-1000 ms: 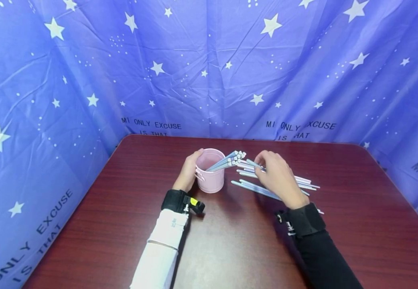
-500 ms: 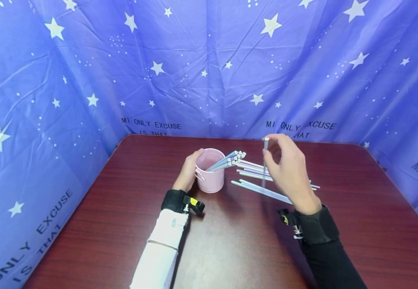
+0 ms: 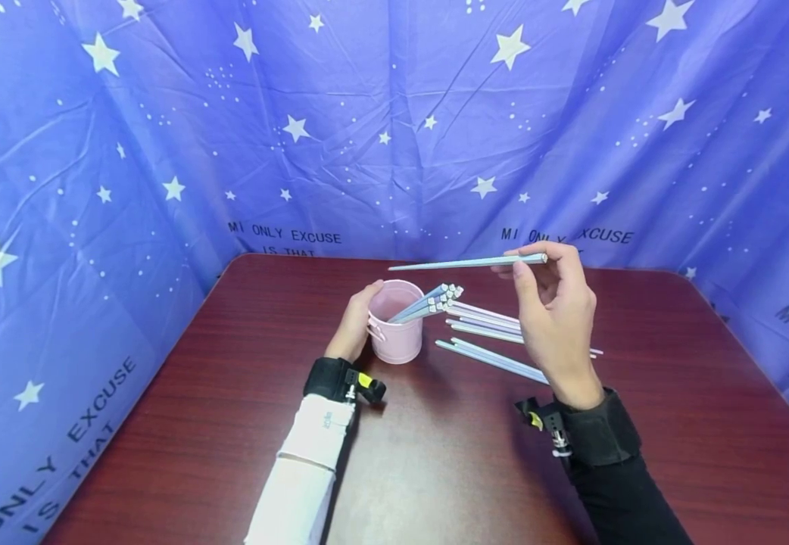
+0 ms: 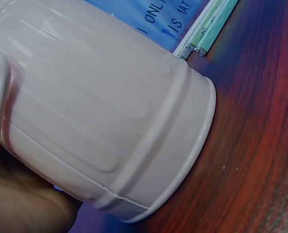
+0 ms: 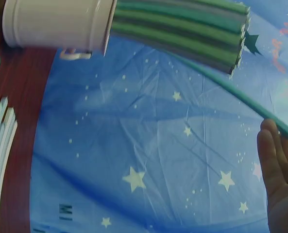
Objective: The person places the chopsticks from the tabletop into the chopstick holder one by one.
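Observation:
A small pink bucket (image 3: 397,347) stands upright on the table, with a bundle of chopsticks (image 3: 427,304) leaning out over its right rim. My left hand (image 3: 350,325) grips the bucket's left side by a small handle; in the left wrist view the bucket (image 4: 100,102) hides most of the fingers. Raised right of the bucket, my right hand (image 3: 561,318) pinches one green chopstick (image 3: 456,264) near its thick end. That chopstick lies nearly level, its thin tip pointing left, past the bucket's far rim in the head view. The right wrist view shows the same chopstick (image 5: 221,82) beyond the bundle.
Several loose chopsticks (image 3: 497,360) lie on the dark red table (image 3: 422,469) right of the bucket, partly hidden under my right hand. A blue curtain (image 3: 394,151) with white stars hangs behind the table and along its sides.
My right hand has lifted a chopstick from the loose ones on the table. It stood upright half a second ago and is now turned level, tip leftward. The left hand and bucket have stayed put.

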### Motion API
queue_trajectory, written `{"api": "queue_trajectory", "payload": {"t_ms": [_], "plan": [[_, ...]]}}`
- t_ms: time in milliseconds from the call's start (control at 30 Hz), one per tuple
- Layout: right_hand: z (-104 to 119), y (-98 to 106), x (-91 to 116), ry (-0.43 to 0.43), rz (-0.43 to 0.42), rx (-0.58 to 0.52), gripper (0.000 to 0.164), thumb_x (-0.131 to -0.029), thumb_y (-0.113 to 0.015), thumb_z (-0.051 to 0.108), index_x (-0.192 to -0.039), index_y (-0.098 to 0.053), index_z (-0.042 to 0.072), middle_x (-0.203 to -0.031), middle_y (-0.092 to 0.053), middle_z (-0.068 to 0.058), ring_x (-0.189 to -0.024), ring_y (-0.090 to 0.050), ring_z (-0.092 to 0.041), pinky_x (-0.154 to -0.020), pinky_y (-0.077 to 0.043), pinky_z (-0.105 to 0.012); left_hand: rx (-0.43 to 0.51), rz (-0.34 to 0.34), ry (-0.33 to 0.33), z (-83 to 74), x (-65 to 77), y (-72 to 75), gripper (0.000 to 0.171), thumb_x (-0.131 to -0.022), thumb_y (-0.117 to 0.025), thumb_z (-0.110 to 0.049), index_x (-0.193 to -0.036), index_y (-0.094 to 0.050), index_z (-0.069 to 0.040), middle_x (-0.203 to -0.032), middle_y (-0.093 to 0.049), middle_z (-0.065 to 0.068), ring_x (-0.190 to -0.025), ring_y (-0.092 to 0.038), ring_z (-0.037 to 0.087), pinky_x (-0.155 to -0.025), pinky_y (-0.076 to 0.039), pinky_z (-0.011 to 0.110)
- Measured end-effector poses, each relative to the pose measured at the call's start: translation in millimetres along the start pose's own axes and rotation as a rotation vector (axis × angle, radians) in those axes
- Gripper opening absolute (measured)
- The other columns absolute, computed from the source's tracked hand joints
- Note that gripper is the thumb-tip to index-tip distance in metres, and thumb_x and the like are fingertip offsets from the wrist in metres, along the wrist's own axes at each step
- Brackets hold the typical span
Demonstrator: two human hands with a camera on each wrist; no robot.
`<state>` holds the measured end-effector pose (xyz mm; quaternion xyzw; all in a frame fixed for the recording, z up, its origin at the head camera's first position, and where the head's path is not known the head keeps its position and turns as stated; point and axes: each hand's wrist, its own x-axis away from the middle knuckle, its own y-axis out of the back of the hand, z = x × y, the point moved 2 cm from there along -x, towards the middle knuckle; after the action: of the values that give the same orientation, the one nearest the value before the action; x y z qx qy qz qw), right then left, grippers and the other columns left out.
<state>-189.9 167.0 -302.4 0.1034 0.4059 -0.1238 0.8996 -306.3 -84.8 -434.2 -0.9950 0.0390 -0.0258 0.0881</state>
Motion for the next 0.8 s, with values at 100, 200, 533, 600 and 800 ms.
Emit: {"api": "queue_trajectory", "payload": {"t_ms": [100, 200, 533, 600, 800], "plan": [[1.6, -6.1, 2.4, 0.013, 0.040, -0.020, 0.021, -0.106, -0.061, -0.003, -0.124, -0.059, -0.014, -0.109, -0.077, -0.011, -0.097, -0.077, -0.011, -0.090, -0.062, -0.022, 0.003, 0.009, -0.005, 0.0, -0.2, -0.1, 0.053, -0.111, -0.046, -0.029, -0.143, -0.061, 0.009, -0.162, -0.051, 0.021, -0.157, -0.040, 0.030, -0.135, -0.025, 0.045], [1.2, -13.0, 5.3, 0.024, 0.091, 0.010, 0.021, -0.106, -0.061, -0.003, -0.126, -0.063, -0.010, -0.107, -0.077, -0.016, -0.096, -0.075, -0.005, -0.089, -0.061, -0.018, 0.006, 0.012, -0.004, 0.2, -0.5, -0.3, 0.052, -0.111, -0.046, -0.030, -0.141, -0.063, 0.009, -0.158, -0.055, 0.021, -0.153, -0.045, 0.028, -0.134, -0.027, 0.044], [-2.8, -22.7, 12.0, -0.041, 0.159, 0.120, 0.015, -0.105, -0.062, -0.005, -0.115, -0.073, -0.001, -0.101, -0.079, -0.010, -0.093, -0.073, -0.001, -0.088, -0.062, -0.018, 0.005, 0.001, 0.003, -1.0, 0.6, -1.2, 0.053, -0.111, -0.047, -0.030, -0.140, -0.062, 0.010, -0.163, -0.051, 0.019, -0.157, -0.039, 0.028, -0.135, -0.024, 0.044], [-4.1, -22.6, 12.2, -0.049, 0.160, 0.116, 0.015, -0.104, -0.062, -0.006, -0.114, -0.072, -0.002, -0.104, -0.079, -0.011, -0.093, -0.073, -0.002, -0.088, -0.062, -0.019, 0.007, 0.007, -0.001, -0.9, 0.7, -1.0, 0.053, -0.111, -0.047, -0.031, -0.140, -0.062, 0.010, -0.163, -0.051, 0.019, -0.158, -0.039, 0.029, -0.135, -0.023, 0.044], [-11.1, -18.9, 10.8, -0.051, 0.160, 0.221, 0.016, -0.103, -0.064, -0.003, -0.117, -0.072, 0.000, -0.107, -0.077, -0.010, -0.095, -0.071, -0.011, -0.088, -0.054, -0.012, 0.002, 0.005, -0.007, 0.5, 0.2, -0.2, 0.052, -0.111, -0.046, -0.030, -0.139, -0.063, 0.011, -0.163, -0.051, 0.019, -0.158, -0.039, 0.029, -0.135, -0.023, 0.045]]}}
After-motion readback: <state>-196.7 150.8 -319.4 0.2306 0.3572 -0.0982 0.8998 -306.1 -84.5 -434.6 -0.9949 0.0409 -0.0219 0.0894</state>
